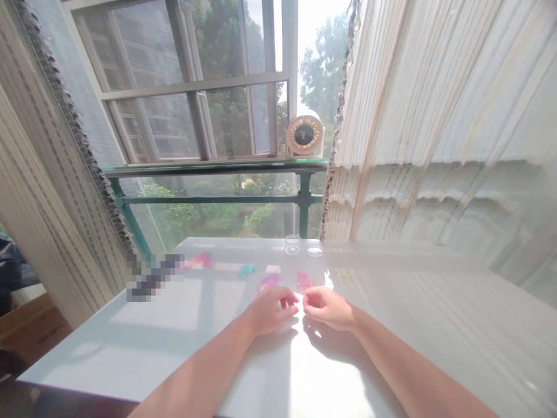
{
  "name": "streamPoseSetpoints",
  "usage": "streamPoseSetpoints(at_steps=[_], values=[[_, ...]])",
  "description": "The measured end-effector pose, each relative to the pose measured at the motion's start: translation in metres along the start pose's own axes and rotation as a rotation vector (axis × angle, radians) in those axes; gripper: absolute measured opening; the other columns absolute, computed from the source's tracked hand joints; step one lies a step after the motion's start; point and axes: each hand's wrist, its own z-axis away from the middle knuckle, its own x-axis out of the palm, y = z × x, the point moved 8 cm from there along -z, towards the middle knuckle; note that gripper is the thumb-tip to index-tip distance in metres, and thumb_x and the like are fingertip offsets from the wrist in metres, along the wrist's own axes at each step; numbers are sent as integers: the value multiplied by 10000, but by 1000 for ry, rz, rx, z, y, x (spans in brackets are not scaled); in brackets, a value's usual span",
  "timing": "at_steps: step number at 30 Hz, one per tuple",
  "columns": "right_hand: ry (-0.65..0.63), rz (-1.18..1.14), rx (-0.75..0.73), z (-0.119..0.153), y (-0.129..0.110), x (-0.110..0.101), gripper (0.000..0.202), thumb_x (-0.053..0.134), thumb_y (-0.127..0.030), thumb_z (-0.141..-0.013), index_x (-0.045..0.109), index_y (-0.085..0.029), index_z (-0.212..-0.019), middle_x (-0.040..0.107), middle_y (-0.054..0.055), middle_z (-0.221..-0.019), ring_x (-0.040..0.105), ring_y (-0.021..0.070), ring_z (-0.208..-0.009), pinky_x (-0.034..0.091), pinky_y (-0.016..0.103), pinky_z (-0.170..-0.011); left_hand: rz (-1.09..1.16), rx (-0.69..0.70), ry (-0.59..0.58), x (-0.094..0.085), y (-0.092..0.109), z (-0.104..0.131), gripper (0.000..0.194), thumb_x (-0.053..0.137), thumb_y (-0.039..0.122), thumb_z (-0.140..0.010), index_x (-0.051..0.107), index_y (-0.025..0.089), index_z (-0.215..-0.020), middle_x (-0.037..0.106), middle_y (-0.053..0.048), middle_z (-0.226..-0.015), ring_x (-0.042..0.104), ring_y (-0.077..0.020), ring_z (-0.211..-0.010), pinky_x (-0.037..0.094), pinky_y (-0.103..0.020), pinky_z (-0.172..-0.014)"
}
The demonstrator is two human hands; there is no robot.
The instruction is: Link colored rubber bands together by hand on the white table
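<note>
Over the white table, my left hand and my right hand face each other, their fingertips a small gap apart. Both have curled fingers, with thumb and index finger drawn together in a pinch. Whatever is between them is too small or too washed out by sunlight to make out. Just beyond the right fingertips lies a loose heap of small pink pieces. Small purple-pink pieces lie behind my left hand. Farther left are a teal clump and an orange and pink clump.
Two clear round containers stand near the table's back edge. Faint yellowish bits lie right of the pink heap. A pixelated dark patch covers the left edge. A round fan sits by the window above a green railing; curtains hang both sides.
</note>
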Motion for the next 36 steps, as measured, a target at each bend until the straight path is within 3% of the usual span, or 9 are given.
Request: streamPoseSetpoints(at_steps=[6,26,36], values=[[2,30,-14,3,-10,-1,74,510,-206,-757,542,-178,-695,545,-36,-600,514,92,-543,374,188,-498,-39,6,-84,3,7,2,176,503,263,-796,665,194,-784,665,6,-760,553,-116,-668,389,-233,-623],[-24,19,-15,5,-10,1,68,465,-153,-751,508,-184,-708,550,-38,-609,537,102,-565,379,192,-519,-33,12,-44,3,2,2,134,507,245,-778,619,180,-745,633,10,-729,539,-109,-660,389,-223,-613],[-9,45,-29,4,-11,1,66,478,-157,-748,517,-177,-700,527,-41,-605,490,92,-557,365,188,-516,-40,-8,-95,8,5,4,177,493,265,-797,648,186,-764,658,3,-745,548,-117,-661,395,-228,-618]])
